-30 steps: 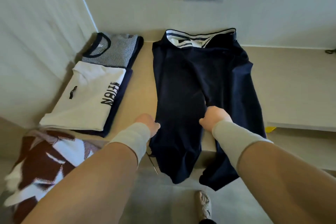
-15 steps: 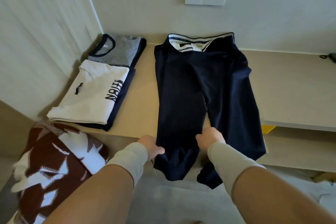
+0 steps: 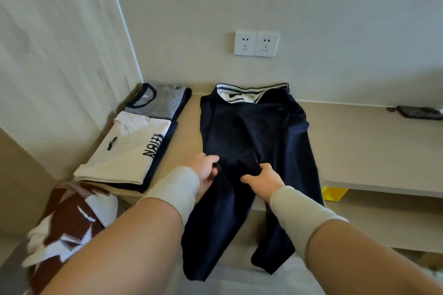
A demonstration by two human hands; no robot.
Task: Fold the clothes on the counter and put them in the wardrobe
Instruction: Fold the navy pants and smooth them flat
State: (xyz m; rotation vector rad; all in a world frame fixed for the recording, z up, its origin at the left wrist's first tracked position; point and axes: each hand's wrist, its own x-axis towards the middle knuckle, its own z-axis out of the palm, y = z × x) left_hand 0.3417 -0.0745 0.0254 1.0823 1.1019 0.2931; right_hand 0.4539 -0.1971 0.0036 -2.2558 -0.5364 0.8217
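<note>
Head view showed a pair of navy trousers spread flat on the beige table at the centre of the frame, waistband toward the wall at the top and both legs draped over the near edge toward the bottom, probably because the garment was longer than the table was deep. The left hand had its grip closed on the outer edge of the left-side leg, thumb on top and fingers tucked under the cloth, while the right hand pinched a bunched ridge of fabric on that leg's inner edge near the crotch; holding the one leg by both edges looked like preparation for turning it across onto the other, the first fold of this piece. At centre left of the frame, a folded white T-shirt lay partly over a folded striped top, both squared against the corner wall, seemingly parked there as finished items awaiting the wardrobe, which was not in sight. A brown-and-white patterned garment sat crumpled at lower left, off the table and likely awaiting its turn. A double wall socket sat above the waistband, a dark pouch-like item lay at the far right, and something yellow showed on a shelf below.
</note>
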